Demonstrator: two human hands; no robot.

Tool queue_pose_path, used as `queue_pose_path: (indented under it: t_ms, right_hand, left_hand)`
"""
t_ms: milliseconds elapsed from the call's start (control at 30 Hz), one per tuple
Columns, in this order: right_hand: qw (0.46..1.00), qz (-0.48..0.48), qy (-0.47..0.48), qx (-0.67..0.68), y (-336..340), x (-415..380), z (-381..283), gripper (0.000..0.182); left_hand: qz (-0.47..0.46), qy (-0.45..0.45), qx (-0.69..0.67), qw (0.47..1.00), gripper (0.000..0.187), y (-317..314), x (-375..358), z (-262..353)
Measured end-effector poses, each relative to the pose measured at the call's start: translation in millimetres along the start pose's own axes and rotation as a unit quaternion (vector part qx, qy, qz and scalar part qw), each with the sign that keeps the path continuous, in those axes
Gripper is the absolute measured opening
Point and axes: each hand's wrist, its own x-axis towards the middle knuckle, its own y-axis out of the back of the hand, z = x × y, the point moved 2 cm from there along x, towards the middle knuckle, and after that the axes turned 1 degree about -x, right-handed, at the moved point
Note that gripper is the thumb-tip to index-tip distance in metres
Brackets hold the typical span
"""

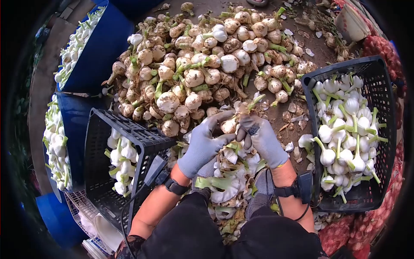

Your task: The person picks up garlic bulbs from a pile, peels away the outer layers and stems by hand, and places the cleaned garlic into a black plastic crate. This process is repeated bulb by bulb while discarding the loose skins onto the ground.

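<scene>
My left hand [205,144], in a grey work glove, is closed around a soil-stained garlic bulb [228,126]. A short green stem of the bulb points up and to the right. My right hand [264,140], gloved the same way, has its fingers bent in against the bulb's right side, at its dry outer skin. The fingertips partly hide the bulb and the exact grip. Just beyond both hands lies a large heap of unpeeled garlic [194,77] with brown skins and cut stems. Peeled-off garlic skins [226,187] lie below the hands, between my feet.
To the right stands a black crate [307,93] of clean white garlic. Another black crate [151,137], tilted, holds more at the left. Blue containers [105,41] filled with white garlic line the far left. Red net sacks [336,235] lie at the lower right.
</scene>
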Motion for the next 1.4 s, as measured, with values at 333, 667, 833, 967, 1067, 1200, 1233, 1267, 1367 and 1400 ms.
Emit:
queue_pose_path:
  t_ms: [333, 667, 833, 967, 1067, 1200, 1233, 1267, 1367, 1400]
  right_hand:
    - [0.998, -0.023, 0.0, 0.065, -23, -22, -17, 0.026]
    - [0.994, 0.017, 0.003, -0.106, -5, -12, 9, 0.02]
    - [0.873, 0.132, 0.237, -0.406, -12, -28, -8, 0.02]
    - [0.837, 0.155, 0.349, -0.391, -15, -26, -7, 0.023]
    - [0.977, 0.114, 0.18, -0.005, -20, -23, 5, 0.025]
    - [0.959, 0.15, 0.179, -0.163, -14, -21, 6, 0.031]
    - [0.908, 0.19, 0.226, -0.297, -11, -22, -1, 0.032]
    - [0.909, 0.19, 0.224, -0.296, -4, -18, -2, 0.032]
    - [0.854, 0.278, 0.204, -0.389, 30, -12, -7, 0.038]
    - [0.854, 0.277, 0.205, -0.389, 26, -15, -13, 0.038]
  left_hand:
    - [0.015, 0.045, -0.035, 0.998, 0.05, 9, -4, 7]
    - [-0.062, 0.137, -0.209, 0.966, 0.059, 1, -10, 4]
    - [-0.117, 0.131, -0.423, 0.889, 0.058, -3, -9, -13]
    - [-0.087, 0.132, -0.405, 0.9, 0.064, -15, -7, 1]
    - [-0.054, 0.12, -0.239, 0.962, 0.063, -11, -4, 1]
    - [-0.014, 0.101, -0.151, 0.983, 0.066, -9, -11, 9]
    - [-0.054, 0.111, -0.22, 0.968, 0.065, -10, -15, 8]
    - [-0.094, 0.12, -0.288, 0.945, 0.063, -11, -18, 7]
    - [-0.076, 0.155, -0.34, 0.924, 0.064, -8, -15, 14]
    - [-0.056, 0.16, -0.387, 0.906, 0.065, -6, -15, 14]
